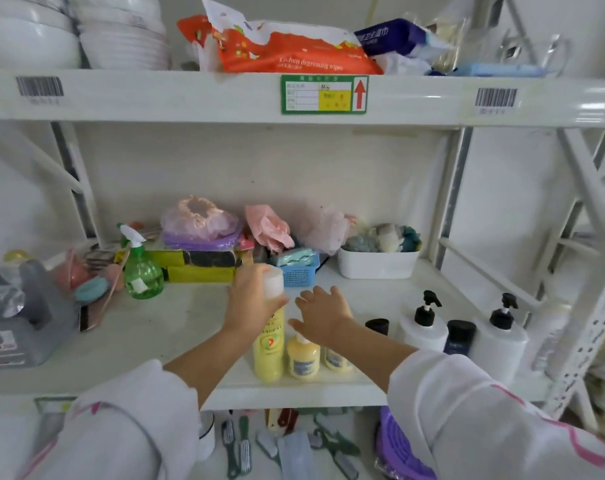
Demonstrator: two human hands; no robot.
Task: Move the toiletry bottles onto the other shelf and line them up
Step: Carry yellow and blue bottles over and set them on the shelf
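Note:
On the middle shelf (162, 344) a row of toiletry bottles stands near the front edge. My left hand (251, 296) grips the white cap of a tall yellow bottle (269, 344), which stands upright on the shelf. My right hand (323, 315) hovers with fingers spread over a short yellow pump bottle (303, 356); a second short yellow bottle (336, 359) is partly hidden under my wrist. To the right stand a black-capped bottle (377, 326), a white pump bottle (423, 323), a dark blue bottle (460, 337) and another white pump bottle (500, 336).
Behind the row are a green spray bottle (142, 271), a blue basket (299, 271), a white tub (377, 266), bags and boxes. A grey container (20, 317) fills the left. The top shelf holds bowls and wipes packs. Below lie brushes and a purple basket (401, 448).

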